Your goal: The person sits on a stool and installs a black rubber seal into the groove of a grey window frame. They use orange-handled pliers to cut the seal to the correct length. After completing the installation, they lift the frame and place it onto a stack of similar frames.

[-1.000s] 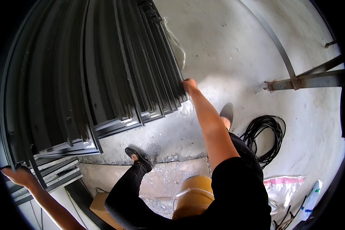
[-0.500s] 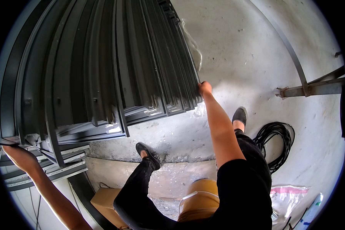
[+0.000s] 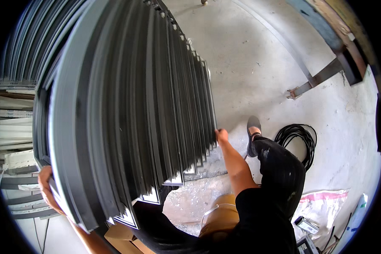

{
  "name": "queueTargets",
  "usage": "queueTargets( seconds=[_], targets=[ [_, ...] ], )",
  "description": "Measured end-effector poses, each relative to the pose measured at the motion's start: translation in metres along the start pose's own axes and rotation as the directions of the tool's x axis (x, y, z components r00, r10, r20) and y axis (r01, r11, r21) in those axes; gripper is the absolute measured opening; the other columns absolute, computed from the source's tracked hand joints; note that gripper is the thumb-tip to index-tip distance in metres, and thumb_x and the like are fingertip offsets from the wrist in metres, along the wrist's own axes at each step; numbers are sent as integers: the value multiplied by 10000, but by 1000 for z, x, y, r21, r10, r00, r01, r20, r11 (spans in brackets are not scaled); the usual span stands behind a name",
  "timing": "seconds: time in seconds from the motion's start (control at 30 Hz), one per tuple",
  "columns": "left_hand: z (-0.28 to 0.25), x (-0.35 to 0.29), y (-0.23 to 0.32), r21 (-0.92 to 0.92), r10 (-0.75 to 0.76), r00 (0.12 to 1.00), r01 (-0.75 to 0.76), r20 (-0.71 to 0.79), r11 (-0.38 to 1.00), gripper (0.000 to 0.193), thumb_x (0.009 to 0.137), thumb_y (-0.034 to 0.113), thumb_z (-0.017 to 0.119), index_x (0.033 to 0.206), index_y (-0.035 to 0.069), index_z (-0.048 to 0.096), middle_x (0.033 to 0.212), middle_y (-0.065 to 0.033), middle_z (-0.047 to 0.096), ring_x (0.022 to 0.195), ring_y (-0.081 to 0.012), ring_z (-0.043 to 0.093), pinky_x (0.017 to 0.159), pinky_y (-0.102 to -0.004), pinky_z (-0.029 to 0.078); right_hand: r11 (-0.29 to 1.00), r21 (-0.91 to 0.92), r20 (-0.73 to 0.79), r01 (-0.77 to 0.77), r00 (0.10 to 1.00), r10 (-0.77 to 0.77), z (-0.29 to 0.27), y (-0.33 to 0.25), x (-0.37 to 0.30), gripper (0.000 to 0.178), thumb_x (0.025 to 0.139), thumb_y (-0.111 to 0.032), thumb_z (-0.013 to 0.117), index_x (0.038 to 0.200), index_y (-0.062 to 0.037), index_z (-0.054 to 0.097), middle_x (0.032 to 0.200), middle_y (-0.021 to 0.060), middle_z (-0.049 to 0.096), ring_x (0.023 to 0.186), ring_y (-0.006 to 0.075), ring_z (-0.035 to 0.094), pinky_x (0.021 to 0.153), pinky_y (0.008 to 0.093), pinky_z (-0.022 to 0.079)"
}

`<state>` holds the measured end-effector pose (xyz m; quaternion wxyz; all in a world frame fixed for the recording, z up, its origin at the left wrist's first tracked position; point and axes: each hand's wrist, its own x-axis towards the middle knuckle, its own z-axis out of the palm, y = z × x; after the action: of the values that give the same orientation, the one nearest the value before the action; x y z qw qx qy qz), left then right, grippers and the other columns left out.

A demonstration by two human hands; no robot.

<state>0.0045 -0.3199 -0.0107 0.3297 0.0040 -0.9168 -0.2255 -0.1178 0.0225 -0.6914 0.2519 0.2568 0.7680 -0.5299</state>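
1. Nearest me, the left hand (image 3: 46, 188) wraps its fingers around the near edge of the stack of dark metal profiles (image 3: 127, 110), gripping the outermost bar.
2. The stack stands tilted, long bars fanned side by side, filling the space left of the person's body.
3. The right hand (image 3: 221, 135) is on the far side of the stack, fingers curled against the last profile's edge; how tightly it grips I cannot tell.
4. Just below the stack sit a tan bucket (image 3: 218, 213) and a cardboard box (image 3: 120, 237).
5. Right of the stack, a black cable coil (image 3: 298, 137) lies on the concrete floor (image 3: 258, 55).
6. Farther right stands a metal frame (image 3: 321, 76).
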Motion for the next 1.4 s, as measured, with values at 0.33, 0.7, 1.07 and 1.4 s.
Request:
queueTargets(
  seconds=[0.33, 0.7, 1.07, 1.4],
  targets=[
    [-101, -69, 54, 208, 72, 966, -126, 248, 970, 505, 991, 327, 279, 790, 9, 615, 809, -151, 625, 865, -285, 596, 997, -485, 390, 780, 385, 87, -494, 860, 502, 60, 147, -152, 773, 903, -642, 535, 1147, 79, 664, 1117, 214, 693, 1080, 341, 642, 905, 396, 483],
    [-119, -110, 54, 220, -2, 988, -32, 155, 975, 611, 967, 376, 225, 741, 28, 674, 800, -109, 674, 888, -264, 644, 1043, -450, 368, 319, 721, 539, -615, 787, 299, 28, 111, -202, 687, 1021, -567, 317, 1455, -46, 427, 1406, 120, 546, 1279, 358, 529, 1087, 471, 438],
    [-122, -105, 53, 168, 92, 988, -113, 127, 979, 545, 950, 334, 230, 718, 39, 625, 766, -109, 630, 843, -285, 611, 998, -447, 389, 767, 337, 260, -545, 838, 480, 26, 104, -154, 543, 1023, -420, 408, 1431, -66, 461, 1320, 141, 609, 1184, 368, 597, 976, 456, 504],
    [-131, -127, 40, 70, 138, 990, -138, 2, 988, 411, 937, 224, 330, 706, 45, 619, 778, -103, 638, 834, -284, 609, 926, -406, 402, 934, 298, 46, -197, 980, 192, -91, -102, -185, 126, 903, -247, 613, 942, -127, 606, 757, 74, 541, 679, 255, 534, 582, 400, 482]
  ],
)
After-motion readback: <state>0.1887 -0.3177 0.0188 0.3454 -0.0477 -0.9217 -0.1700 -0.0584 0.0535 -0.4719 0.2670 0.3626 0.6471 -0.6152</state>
